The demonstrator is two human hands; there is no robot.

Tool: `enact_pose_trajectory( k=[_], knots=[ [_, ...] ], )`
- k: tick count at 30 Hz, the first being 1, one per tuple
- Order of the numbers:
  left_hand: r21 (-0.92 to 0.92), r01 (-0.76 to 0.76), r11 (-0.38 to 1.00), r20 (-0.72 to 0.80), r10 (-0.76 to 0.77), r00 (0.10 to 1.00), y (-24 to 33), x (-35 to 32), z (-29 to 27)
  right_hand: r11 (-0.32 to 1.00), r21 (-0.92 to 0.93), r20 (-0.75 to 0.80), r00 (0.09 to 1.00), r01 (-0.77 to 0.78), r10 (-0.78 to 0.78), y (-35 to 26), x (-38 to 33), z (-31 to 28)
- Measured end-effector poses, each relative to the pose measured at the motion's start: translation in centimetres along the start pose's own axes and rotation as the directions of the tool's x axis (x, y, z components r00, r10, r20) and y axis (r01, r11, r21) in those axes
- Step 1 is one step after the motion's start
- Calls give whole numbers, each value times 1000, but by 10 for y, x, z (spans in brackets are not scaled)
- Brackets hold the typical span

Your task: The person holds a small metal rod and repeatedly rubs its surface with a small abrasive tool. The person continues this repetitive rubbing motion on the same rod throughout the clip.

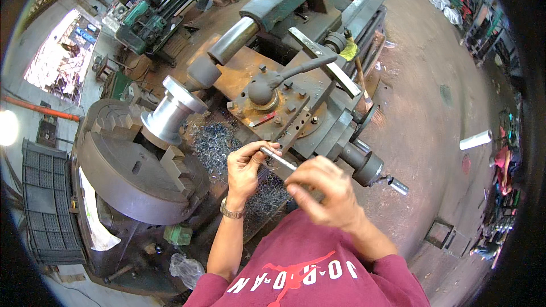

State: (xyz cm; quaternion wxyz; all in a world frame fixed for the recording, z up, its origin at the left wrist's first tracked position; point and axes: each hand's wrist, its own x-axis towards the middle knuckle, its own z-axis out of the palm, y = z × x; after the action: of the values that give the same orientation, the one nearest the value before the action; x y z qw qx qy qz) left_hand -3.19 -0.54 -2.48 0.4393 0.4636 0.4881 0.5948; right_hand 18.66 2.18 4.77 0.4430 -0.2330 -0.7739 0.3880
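Observation:
Between thumb and fingers, my left hand (pixel 243 170) grips a slim silvery metal rod (pixel 280 159), which slants down to the right. My right hand (pixel 324 193) is at the rod's lower right end. Motion smears its curled fingers, and I cannot tell whether they close on the rod. Both hands are over the near side of a large lathe, just in front of its tool post (pixel 263 95). To their left, a shiny flanged metal workpiece (pixel 168 115) sits between the jaws of the big round chuck (pixel 133 173), with the tailstock (pixel 287 0) reaching its other end.
Curly metal chips (pixel 213 145) lie heaped beneath the workpiece. A long handle (pixel 310 65) sticks out from the tool post, and a crank (pixel 395 185) juts to the right. A clear plastic bag (pixel 186 270) lies below the chuck. On the right floor rests a white roll (pixel 475 140).

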Motion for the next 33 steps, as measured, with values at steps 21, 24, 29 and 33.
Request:
enact_pose_trajectory(
  k=[21,24,29,33],
  knots=[
    [73,-114,991,201,98,975,4,13,-11,984,-128,103,989,121,-108,-25,-32,68],
    [154,-187,970,183,158,970,8,13,-8,974,-126,65,982,186,-179,-13,-35,64],
    [281,-308,909,368,194,909,14,16,-12,970,-34,248,942,241,-225,4,-33,54],
    [199,-235,951,456,123,882,16,17,-20,961,99,383,881,259,-277,19,-29,39]
  ],
)
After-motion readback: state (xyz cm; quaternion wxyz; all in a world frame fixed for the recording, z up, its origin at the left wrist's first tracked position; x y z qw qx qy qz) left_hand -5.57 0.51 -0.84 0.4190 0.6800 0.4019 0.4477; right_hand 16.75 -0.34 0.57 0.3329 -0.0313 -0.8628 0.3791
